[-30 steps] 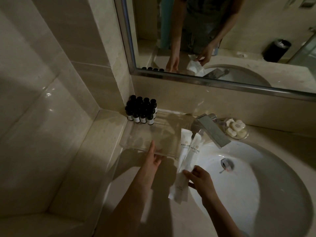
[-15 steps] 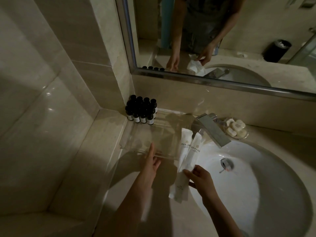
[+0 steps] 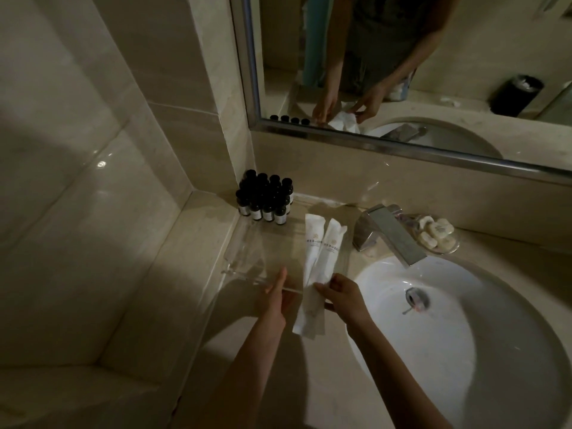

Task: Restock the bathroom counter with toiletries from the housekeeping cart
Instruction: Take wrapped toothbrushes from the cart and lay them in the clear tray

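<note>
Bench (image 3: 198, 249): beige stone, white basin (image 3: 433, 335) set in at right. Clear tray (image 3: 247, 258) left of basin. Two long white packets (image 3: 318, 252) fanned over tray's right side, lower ends past its front edge. Right hand (image 3: 343, 297): fingers clamped on packets. Left hand (image 3: 275, 300): fingers straight, together, touching tray's front edge. Dark bottles (image 3: 266, 199) at back-left.

I saw two long white sachets (image 3: 320, 258), fanned apart, pinched by the right hand (image 3: 343, 297), far ends over the clear tray (image 3: 244, 258), small dark bottles (image 3: 266, 198) clustered upright at its back-left corner
</note>
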A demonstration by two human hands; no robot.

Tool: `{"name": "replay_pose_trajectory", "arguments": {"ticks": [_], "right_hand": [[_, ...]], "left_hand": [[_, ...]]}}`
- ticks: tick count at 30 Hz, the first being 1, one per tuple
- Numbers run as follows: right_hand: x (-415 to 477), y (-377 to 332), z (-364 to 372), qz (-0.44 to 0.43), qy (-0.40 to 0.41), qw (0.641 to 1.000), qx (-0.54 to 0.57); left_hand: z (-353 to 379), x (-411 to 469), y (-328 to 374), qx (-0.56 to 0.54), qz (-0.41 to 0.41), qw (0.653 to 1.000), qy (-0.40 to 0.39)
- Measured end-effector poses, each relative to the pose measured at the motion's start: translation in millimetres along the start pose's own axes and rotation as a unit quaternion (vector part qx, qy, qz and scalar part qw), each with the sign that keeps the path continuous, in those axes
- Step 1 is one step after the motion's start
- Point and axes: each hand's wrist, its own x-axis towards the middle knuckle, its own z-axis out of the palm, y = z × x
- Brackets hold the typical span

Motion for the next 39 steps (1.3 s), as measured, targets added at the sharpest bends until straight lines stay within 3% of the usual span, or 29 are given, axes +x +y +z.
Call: {"name": "replay_pose_trajectory", "arguments": {"ticks": [4, 8, 14, 19, 24, 30, 36, 39], "right_hand": [[16, -4, 4, -0.029, -0.016, 0.992, -0.120], [26, -15, 13, -0.030, -0.071, 0.977, -0.196], [29, -9, 22, -0.031, -0.011, 0.990, -0.139], [31, -8, 23, -0.030, 0.025, 0.993, -0.109], [34, -12, 19, -0.014, -0.003, 0.995, -0.102], [34, -15, 15, -0.010, -0.021, 0.992, -0.123], [23, -12, 16, -0.055, -0.083, 0.969, -0.226], [17, -6, 19, -0.103, -0.123, 0.933, -0.322]], "left_hand": [[-3, -31, 12, -0.077, -0.002, 0.996, -0.042], [-2, -30, 20, -0.045, -0.012, 0.998, -0.036], [0, -37, 31, -0.009, -0.023, 0.999, -0.029], [-17, -50, 14, -0.017, -0.028, 0.999, 0.026], [-58, -49, -27, 0.039, -0.017, 0.999, 0.002], [-60, -56, -37, -0.026, -0.037, 0.999, 0.003], [-77, -68, -51, -0.036, -0.042, 0.998, 0.042], [-80, -80, -49, -0.045, -0.047, 0.997, 0.044]]}}
